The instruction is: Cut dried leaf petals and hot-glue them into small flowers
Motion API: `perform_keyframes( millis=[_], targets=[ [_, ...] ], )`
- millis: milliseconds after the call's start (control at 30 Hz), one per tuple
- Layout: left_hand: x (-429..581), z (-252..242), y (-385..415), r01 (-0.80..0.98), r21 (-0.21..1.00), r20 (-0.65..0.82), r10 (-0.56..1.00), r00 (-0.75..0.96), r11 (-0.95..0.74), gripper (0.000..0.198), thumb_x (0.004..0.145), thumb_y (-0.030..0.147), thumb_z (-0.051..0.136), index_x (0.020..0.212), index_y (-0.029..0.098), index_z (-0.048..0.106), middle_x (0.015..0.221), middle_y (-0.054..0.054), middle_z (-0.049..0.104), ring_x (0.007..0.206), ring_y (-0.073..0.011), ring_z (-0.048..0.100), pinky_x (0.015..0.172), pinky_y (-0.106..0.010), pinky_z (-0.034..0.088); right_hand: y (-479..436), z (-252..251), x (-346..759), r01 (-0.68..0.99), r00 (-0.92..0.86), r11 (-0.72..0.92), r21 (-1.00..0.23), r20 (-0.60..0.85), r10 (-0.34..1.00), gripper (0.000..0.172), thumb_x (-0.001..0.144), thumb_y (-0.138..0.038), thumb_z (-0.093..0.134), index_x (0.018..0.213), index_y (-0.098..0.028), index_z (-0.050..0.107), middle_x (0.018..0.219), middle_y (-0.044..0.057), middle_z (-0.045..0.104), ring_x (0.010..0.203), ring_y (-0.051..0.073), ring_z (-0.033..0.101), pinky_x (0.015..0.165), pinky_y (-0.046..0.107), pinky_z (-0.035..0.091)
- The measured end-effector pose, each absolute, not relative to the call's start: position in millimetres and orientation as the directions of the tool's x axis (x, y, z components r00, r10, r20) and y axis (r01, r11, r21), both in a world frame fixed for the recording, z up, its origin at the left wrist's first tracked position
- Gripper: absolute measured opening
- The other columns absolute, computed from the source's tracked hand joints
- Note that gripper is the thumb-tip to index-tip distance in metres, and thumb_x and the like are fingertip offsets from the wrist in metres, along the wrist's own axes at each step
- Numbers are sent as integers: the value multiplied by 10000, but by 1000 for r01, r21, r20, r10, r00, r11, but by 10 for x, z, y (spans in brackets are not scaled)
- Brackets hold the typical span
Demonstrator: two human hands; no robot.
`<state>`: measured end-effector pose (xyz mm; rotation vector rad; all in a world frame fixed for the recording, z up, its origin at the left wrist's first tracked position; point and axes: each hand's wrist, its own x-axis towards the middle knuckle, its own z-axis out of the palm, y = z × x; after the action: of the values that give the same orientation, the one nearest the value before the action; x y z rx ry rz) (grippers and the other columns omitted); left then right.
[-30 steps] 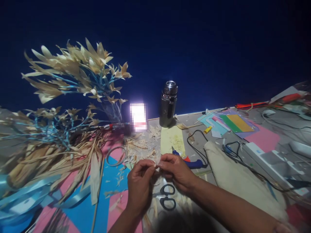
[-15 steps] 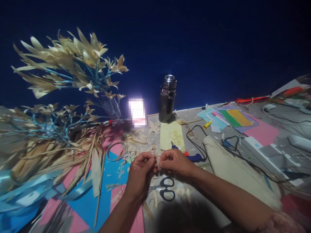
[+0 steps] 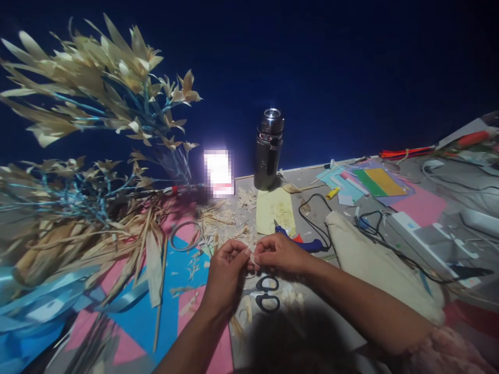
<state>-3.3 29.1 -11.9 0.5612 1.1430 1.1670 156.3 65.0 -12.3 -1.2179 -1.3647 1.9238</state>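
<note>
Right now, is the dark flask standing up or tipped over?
Standing up: the dark flask is upright by the yellow sheet, its shiny top pointing upward.

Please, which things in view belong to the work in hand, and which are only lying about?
Probably in the work: small pale piece, pinched between left hand and right hand; dried strips; black-handled scissors.

Probably just lying about: dark flask; cream-coloured bundle; white power strip.

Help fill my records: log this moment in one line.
left hand: pinching pale scrap | right hand: pinching same scrap | nearer wearer: scissors | beyond right hand: blue glue gun
</note>
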Motion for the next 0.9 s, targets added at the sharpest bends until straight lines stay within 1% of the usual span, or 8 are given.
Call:
perform_keyframes(
  millis=[133,200,300,367,533,600,800,900],
  targets=[
    [-39,-111,306,-504,792,-434,899,-67,344,321,615,267,880,766,169,614,512,9,652,463,-120,600,495,-194,468,669,-156,1557,-36,-515,-499,-866,-412,752,175,628,-282,687,736,-146,704,659,39,744,453,73,463,442,197,302],
    [-46,-94,312,-535,775,-437,897,-68,337,321,604,251,884,759,164,617,529,7,656,473,-119,606,507,-202,492,672,-180,1550,-75,-534,-530,-845,-415,737,212,634,-318,675,746,-141,711,676,58,757,444,71,461,429,194,284],
    [-53,-83,317,-560,760,-443,894,-75,329,333,580,244,899,743,159,621,534,8,654,479,-115,607,504,-202,508,666,-207,1542,-115,-554,-556,-823,-411,724,206,642,-312,687,746,-135,714,672,65,758,442,72,469,413,188,246],
    [-53,-88,318,-563,759,-444,892,-81,327,342,568,247,905,733,160,619,525,14,646,475,-115,606,498,-202,513,656,-214,1539,-114,-551,-550,-827,-409,728,192,642,-290,720,755,-135,713,671,59,759,446,70,471,414,182,253],
    [-44,-99,309,-561,761,-451,888,-95,326,360,550,251,914,731,163,616,518,29,636,456,-109,601,484,-200,521,632,-193,1524,-70,-530,-509,-858,-401,748,202,622,-274,786,733,-133,695,650,43,745,468,70,493,459,181,336],
    [-42,-93,304,-558,764,-450,887,-99,325,362,546,251,915,729,162,615,519,30,637,448,-106,598,472,-194,515,627,-184,1515,-68,-526,-509,-858,-402,749,189,620,-273,773,712,-135,683,627,39,734,460,67,479,457,182,326],
    [-40,-67,300,-568,754,-456,885,-90,330,359,552,254,914,725,160,613,518,-2,664,476,-118,632,482,-177,512,631,-190,1508,-64,-517,-514,-855,-413,750,127,609,-250,690,678,-151,648,587,21,707,424,57,424,415,175,242],
    [-44,-48,301,-569,752,-452,889,-78,333,346,571,249,912,726,157,617,547,-13,682,493,-126,653,500,-185,532,630,-184,1518,-57,-512,-500,-864,-405,758,106,612,-239,665,677,-159,639,581,10,696,432,61,432,424,178,261]
  ],
)
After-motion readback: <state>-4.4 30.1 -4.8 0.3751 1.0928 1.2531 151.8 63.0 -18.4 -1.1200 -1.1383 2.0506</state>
